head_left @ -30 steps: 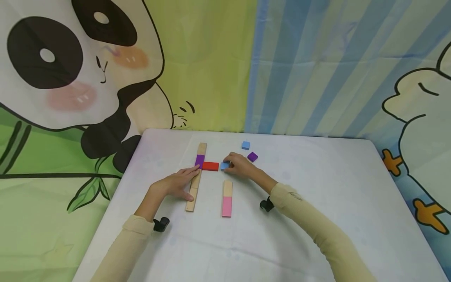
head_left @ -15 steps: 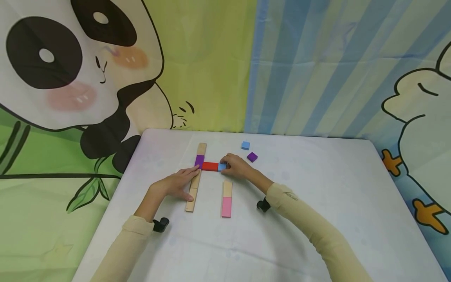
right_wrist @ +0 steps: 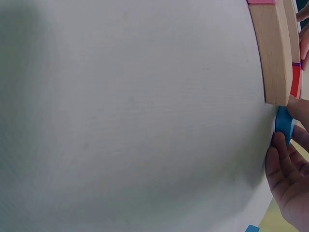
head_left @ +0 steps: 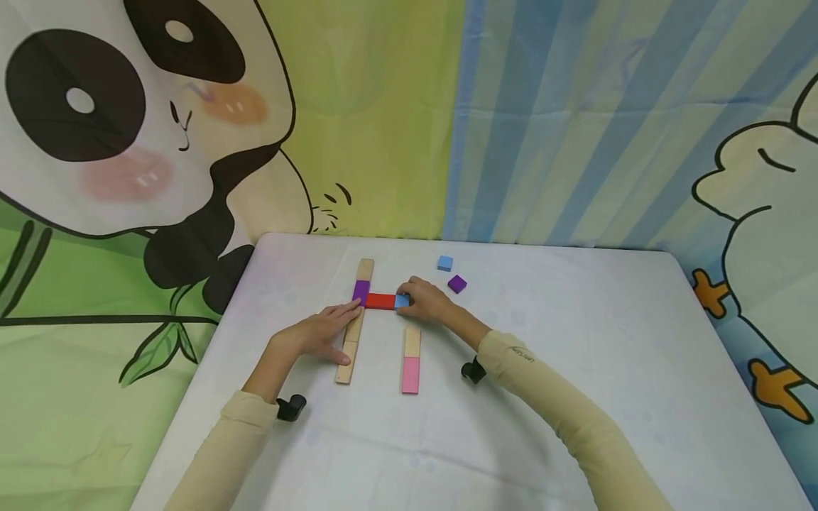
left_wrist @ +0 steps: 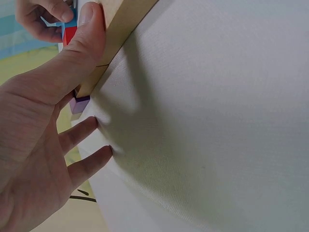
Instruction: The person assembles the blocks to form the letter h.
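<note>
My right hand (head_left: 427, 299) pinches a small blue block (head_left: 401, 301) between thumb and fingers, at the right end of a red block (head_left: 380, 301). The red block's left end meets a purple block (head_left: 361, 291) in a long row with plain wooden blocks (head_left: 353, 330). Along that row my left hand (head_left: 317, 331) rests with fingers spread, a fingertip by the purple block and the thumb on the wood. In the left wrist view the thumb (left_wrist: 87, 43) lies on the wooden side. The right wrist view has the blue block (right_wrist: 284, 123) within the fingers.
Nearer the person, a wooden block (head_left: 412, 343) and a pink block (head_left: 411, 375) lie end to end. Behind the right hand are a second blue block (head_left: 444, 263) and a purple block (head_left: 456, 284). A white cloth (head_left: 543, 411) covers the table; a printed curtain (head_left: 383, 121) hangs behind.
My right hand has slid the blue block left, closing the gap to the red block's end. The left hand has stayed in place on the row.
</note>
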Demonstrator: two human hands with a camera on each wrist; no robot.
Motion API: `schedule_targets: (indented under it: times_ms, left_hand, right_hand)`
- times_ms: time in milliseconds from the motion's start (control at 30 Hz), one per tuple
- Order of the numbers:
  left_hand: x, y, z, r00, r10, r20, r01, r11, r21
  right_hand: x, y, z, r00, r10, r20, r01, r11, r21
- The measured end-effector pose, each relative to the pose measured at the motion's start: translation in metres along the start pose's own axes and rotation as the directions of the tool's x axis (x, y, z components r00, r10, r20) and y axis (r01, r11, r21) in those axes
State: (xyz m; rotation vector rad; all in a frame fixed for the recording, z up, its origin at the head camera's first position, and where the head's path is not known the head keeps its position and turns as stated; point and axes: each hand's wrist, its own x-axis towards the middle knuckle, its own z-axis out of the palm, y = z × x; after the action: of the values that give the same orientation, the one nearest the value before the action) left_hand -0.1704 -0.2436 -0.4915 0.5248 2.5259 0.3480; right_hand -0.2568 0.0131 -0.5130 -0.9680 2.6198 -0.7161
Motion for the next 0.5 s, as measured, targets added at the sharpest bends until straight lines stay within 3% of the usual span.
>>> schedule_targets:
  times_ms: [500]
  left_hand:
    - [-0.0023, 0.0018, -0.0023, 1.0, 0.015, 0.005, -0.015, 1.0, 0.001]
  right_hand:
    - [0.0025, -0.0028, 0.0041, 0.998, 0.061, -0.018, -0.061, 0.998, -0.017]
